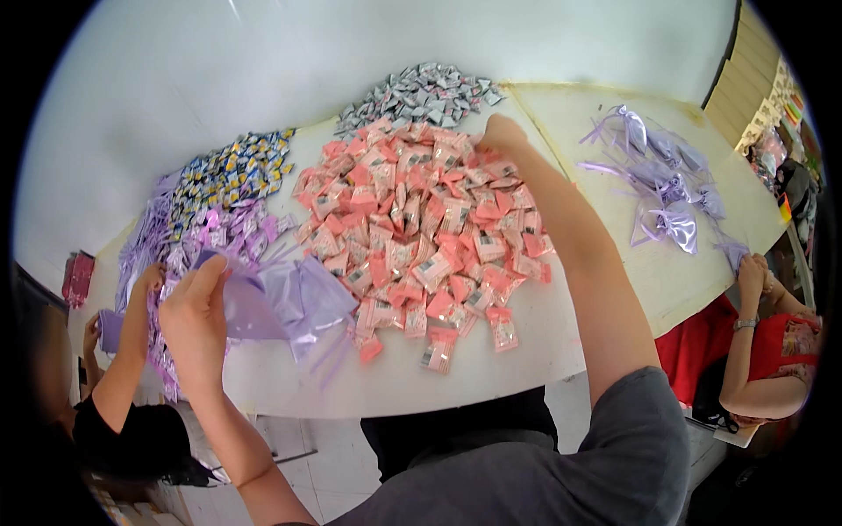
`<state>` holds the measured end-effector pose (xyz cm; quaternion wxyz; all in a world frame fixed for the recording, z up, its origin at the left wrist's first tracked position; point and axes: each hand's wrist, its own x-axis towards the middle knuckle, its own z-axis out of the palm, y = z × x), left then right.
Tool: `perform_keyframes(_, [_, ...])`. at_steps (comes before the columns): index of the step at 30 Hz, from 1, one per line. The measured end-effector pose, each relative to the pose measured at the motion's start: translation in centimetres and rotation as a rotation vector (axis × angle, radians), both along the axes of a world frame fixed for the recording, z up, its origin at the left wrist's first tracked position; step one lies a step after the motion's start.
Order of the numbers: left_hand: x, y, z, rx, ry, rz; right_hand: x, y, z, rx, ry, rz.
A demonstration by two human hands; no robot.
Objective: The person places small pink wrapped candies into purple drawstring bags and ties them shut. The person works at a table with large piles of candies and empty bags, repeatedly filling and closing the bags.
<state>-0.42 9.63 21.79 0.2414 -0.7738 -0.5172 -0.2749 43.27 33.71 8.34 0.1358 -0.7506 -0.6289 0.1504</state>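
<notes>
My left hand (195,311) is closed, thumb and fingers pinching the edge of a lilac satin pouch (303,298). The pouch hangs out to the right over the table, its thin ribbons trailing below. Stretched far forward, my right hand (504,136) is at the back right edge of a large heap of small pink packets (421,219). Its fingers are mostly hidden, so whether they grip a packet cannot be made out. Just behind that heap is a pile of small silver-grey packets (430,95).
Blue-and-yellow packets (232,171), purple packets (232,228) and lilac ribbons (140,232) are heaped at left. Tied lilac pouches (671,188) lie on the right table (631,272). A co-worker's hand (151,279) is close on the left; another's hands (754,276) hold a pouch at right.
</notes>
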Motion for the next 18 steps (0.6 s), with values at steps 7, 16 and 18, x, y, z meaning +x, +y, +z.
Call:
perform_keyframes(7, [3.6,-4.5,3.0,-0.263,-0.131,-0.732,3.4,-5.9,3.9,0.065,1.078,0.077])
perform_keyframes(16, [8.6,-4.4,-1.9,-0.405,-0.031,-0.992,-11.5,-25.7,14.1,-0.478,0.774,0.827])
perform_keyframes(18, [8.9,-4.8,-1.8,-0.434,-0.006,-0.988,-13.1,-26.4,14.1,-0.758,0.537,0.745])
